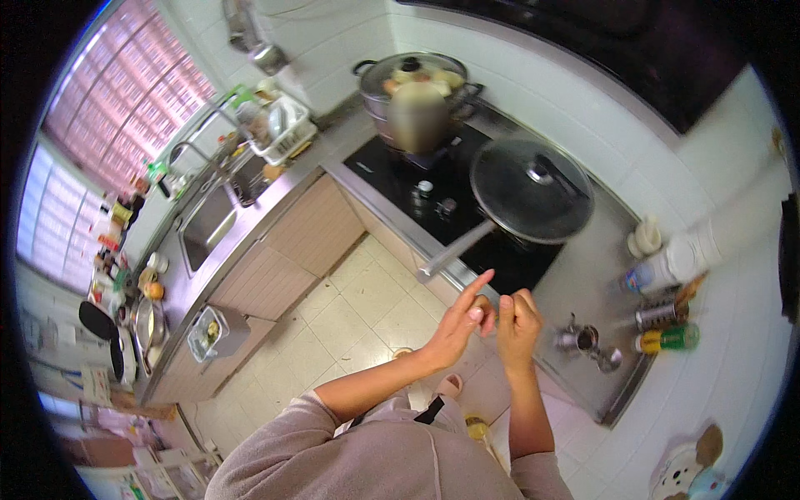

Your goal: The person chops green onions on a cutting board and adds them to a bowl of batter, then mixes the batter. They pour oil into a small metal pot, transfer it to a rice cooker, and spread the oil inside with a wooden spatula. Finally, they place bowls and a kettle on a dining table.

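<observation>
Both my hands are raised close together in front of the counter edge. My left hand (461,325) has its index finger stretched out and the other fingers curled, with no object visible in it. Beside it my right hand (519,319) is curled with thumb and fingers together; whether something small is pinched there cannot be told. Just beyond them, a frying pan's handle (459,249) juts over the edge of the black cooktop (400,178). A glass lid (531,187) covers the pan. A steamer pot (375,109) with a glass lid stands on the back burner, food showing through the lid.
To the left are a steel sink (209,231), a white dish rack (287,140) and a grey waste bin (228,334). On the right counter stand small metal containers (586,337), a mortar (645,237) and a yellow-green bottle (669,339). A range hood (600,44) hangs above.
</observation>
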A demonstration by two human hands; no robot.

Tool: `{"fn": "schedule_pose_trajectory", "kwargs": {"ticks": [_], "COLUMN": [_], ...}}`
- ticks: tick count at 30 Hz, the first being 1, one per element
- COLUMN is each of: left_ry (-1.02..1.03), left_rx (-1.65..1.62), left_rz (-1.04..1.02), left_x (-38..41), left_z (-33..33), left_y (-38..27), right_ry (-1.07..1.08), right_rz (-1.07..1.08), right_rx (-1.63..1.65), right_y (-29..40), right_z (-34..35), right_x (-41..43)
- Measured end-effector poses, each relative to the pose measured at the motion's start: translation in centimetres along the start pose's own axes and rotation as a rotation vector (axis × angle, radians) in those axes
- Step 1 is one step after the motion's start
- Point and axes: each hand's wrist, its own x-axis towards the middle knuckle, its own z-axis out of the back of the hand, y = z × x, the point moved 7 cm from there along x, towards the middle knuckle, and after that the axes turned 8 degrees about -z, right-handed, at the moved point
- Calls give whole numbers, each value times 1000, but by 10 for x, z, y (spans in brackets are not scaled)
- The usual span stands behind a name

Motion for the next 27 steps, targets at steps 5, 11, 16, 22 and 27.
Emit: {"fn": "schedule_pose_trajectory", "kwargs": {"ticks": [5,11,16,22,27], "left_ry": [-136,-27,48,-269,-405], "left_rx": [242,545,943,1267,1389], "left_rz": [-38,11,355,69,125], "left_x": [-22,-33,-27,-4,41], "left_z": [117,242,387,533,594], "left_y": [-19,-48,-55,-84,-97], "right_ry": [215,627,538,769,762], "right_rz": [-49,-328,-94,-188,-259], "right_rx": [233,656,331,519,342], "right_y": [66,108,106,101,107], "right_z": [-132,-308,-452,-575,-674], "right_x": [13,22,60,128,209]}}
